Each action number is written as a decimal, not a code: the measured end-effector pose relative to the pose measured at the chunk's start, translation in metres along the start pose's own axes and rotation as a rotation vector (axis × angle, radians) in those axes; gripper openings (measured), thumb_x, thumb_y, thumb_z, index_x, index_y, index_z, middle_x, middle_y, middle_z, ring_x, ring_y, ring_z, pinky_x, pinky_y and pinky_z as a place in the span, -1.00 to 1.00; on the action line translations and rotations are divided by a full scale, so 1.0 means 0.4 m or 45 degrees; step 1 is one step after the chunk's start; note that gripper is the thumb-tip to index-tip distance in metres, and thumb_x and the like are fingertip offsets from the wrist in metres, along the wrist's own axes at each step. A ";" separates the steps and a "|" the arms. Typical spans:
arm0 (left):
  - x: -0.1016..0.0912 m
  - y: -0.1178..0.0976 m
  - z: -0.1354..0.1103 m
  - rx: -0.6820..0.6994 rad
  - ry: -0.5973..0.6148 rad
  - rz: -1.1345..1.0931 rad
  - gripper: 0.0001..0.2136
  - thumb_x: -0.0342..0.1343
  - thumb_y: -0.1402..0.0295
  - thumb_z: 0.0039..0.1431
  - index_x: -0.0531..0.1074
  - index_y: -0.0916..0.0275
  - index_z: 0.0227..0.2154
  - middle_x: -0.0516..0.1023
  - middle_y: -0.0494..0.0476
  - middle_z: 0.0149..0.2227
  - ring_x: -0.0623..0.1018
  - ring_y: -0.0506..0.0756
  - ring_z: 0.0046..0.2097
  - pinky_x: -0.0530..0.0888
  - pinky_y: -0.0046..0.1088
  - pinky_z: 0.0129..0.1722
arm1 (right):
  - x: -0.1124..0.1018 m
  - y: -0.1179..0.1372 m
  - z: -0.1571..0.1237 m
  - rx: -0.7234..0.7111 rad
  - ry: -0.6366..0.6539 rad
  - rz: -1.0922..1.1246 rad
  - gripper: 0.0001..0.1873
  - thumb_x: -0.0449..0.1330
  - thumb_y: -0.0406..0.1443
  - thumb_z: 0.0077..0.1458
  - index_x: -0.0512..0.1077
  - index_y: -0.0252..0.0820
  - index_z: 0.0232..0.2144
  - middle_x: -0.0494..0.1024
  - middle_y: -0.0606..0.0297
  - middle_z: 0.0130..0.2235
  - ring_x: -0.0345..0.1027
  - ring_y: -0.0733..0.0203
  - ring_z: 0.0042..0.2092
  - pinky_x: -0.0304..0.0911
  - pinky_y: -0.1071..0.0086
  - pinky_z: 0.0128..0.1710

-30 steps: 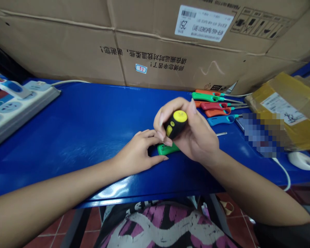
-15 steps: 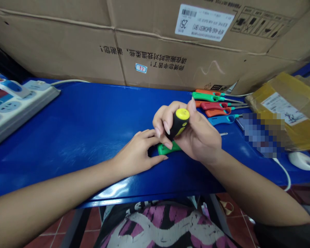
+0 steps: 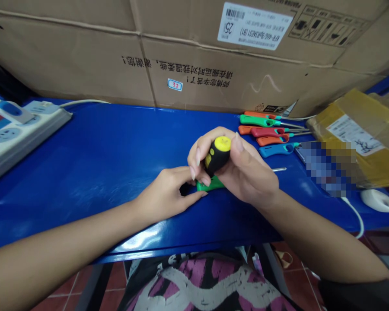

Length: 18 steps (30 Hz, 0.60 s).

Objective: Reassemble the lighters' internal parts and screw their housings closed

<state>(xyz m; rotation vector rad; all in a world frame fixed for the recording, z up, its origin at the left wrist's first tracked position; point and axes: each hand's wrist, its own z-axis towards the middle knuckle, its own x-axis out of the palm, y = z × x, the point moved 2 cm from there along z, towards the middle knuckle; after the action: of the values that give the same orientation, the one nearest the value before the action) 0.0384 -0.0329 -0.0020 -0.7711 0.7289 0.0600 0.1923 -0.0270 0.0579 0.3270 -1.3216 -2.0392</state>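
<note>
In my right hand [image 3: 243, 166] is a short screwdriver [image 3: 218, 155] with a black and yellow handle, gripped between thumb and fingers, its yellow end tilted up toward me. The tip is hidden behind my fingers. Beneath it a green stick lighter [image 3: 210, 183] lies on the blue table [image 3: 116, 147]. My left hand [image 3: 168, 194] pinches the lighter's left end, thumb on the near side and fingers partly hidden on the far side. The lighter's metal rod [image 3: 279, 169] sticks out to the right of my right hand.
Several stick lighters, among them a blue one [image 3: 277, 150], lie at the back right beside a phone [image 3: 326, 168] and a taped parcel [image 3: 359, 138]. A white mouse-like object [image 3: 378, 201] sits right. A power strip [image 3: 26, 129] lies left; a large carton [image 3: 100, 56] stands behind.
The screwdriver handle has turned in my right hand and shifted slightly left. My left fingers have drawn in closer around the green lighter's end. The whole view has shifted slightly.
</note>
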 end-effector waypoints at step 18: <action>-0.003 0.001 0.003 -0.065 -0.046 0.011 -0.86 0.35 0.42 0.11 0.54 0.19 -0.27 0.58 -0.05 -0.42 0.59 0.00 -0.40 0.53 -0.53 -0.36 | 0.005 0.001 -0.003 0.022 -0.122 0.033 -0.71 0.07 -0.02 0.35 0.28 -0.12 -0.18 0.39 0.35 -0.30 0.20 0.39 -0.46 0.26 0.42 -0.44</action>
<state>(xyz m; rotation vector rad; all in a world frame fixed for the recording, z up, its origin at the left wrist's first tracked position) 0.0379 -0.0316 -0.0009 -0.8137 0.6985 0.1004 0.1916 -0.0293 0.0581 0.2213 -1.3947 -2.0447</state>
